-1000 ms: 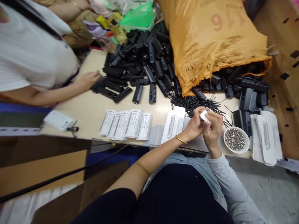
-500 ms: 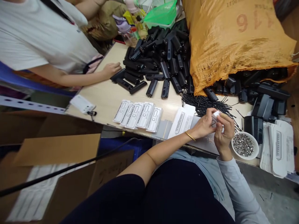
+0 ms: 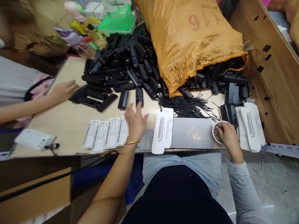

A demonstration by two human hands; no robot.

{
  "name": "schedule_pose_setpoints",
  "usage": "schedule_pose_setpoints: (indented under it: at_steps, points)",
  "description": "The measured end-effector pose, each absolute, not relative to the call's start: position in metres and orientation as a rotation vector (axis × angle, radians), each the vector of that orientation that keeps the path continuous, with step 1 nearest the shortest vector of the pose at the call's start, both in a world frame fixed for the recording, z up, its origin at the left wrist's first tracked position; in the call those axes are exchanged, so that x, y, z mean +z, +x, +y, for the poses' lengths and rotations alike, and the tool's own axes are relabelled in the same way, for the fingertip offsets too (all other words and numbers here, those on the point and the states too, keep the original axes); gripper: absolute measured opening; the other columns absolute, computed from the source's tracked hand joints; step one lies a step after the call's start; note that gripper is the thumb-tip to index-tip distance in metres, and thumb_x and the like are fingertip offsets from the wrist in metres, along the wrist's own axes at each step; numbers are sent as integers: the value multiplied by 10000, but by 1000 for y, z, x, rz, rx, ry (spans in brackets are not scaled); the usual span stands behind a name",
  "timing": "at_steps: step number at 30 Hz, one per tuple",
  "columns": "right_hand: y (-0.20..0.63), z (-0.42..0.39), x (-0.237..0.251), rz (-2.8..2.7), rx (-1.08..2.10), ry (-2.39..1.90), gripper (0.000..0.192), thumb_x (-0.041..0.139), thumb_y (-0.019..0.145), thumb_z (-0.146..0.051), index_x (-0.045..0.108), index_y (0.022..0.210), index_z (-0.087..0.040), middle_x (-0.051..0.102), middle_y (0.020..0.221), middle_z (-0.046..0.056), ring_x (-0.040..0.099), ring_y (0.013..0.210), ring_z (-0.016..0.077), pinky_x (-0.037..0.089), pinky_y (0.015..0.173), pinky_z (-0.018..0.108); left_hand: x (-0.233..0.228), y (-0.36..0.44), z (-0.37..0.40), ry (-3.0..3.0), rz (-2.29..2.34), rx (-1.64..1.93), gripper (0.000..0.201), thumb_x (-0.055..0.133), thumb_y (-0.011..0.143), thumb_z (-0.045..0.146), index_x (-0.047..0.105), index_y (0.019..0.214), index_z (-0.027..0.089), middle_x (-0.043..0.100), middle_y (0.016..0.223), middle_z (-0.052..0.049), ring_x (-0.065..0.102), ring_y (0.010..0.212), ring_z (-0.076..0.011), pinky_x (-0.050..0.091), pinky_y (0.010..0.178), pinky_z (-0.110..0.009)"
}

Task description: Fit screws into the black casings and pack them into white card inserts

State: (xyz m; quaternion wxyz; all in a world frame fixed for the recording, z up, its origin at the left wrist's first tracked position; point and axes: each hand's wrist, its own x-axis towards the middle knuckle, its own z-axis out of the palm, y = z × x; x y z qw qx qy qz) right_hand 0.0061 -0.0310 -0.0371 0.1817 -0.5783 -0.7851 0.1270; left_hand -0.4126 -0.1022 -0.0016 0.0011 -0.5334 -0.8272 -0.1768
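My left hand [image 3: 135, 122] is over the table with its fingers spread and nothing in them. Its fingertips are close to a black plastic piece with a row of holes [image 3: 139, 95]; I cannot tell whether they touch it. Beside the wrist stands a row of white printed boxes [image 3: 112, 133]. My right hand [image 3: 228, 137] reaches into a white bowl [image 3: 213, 133] of small shiny metal pieces [image 3: 217, 133], its fingers pinched among them. Between my hands lie a flat white printed carton [image 3: 163, 130] and a grey mat [image 3: 181, 137] with tiny light specks.
Black plastic pieces [image 3: 116, 62] are heaped at the back, beside an orange woven sack [image 3: 198, 34]. Thin black sticks [image 3: 184, 105] lie behind the mat. Flat cartons [image 3: 253, 127] are stacked at right. Another person's hand [image 3: 66, 90] rests by the heap at left.
The small white item that both hands held has left them. My left hand has moved left toward the black pieces, and my right hand has gone into the bowl. The view has shifted right.
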Motion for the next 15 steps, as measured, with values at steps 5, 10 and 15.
schedule_pose_setpoints:
  at_steps: [5, 10, 15]
  points:
    - [5, -35, -48, -2004, 499, -1614, 242, 523, 859, -354, 626, 782, -149, 617, 895, 103, 528, 873, 248, 406, 821, 402, -6, -327, 24, -2493, -2060, -613, 522, 311, 891, 45, 474, 1380, 127, 492, 1334, -147, 427, 1229, -267, 330, 1059, -435]
    - [-3, -43, -31, -1332, 864, -1608, 278, 597, 850, -407, 669, 929, -151, 656, 865, 64, 575, 756, 160, 448, 743, 314, -19, -311, 100, -2600, -1860, -288, 376, 297, 926, 98, 637, 1086, 104, 585, 1059, -145, 476, 1088, -263, 192, 1115, -488]
    - [-16, -38, -19, -710, 1423, -1218, 347, 761, 719, -394, 636, 929, -149, 621, 778, 25, 523, 627, 79, 443, 603, 220, -23, -331, 108, -2739, -1701, -288, 437, 382, 834, 58, 584, 1218, 114, 561, 1175, -139, 446, 1149, -272, 301, 1052, -411]
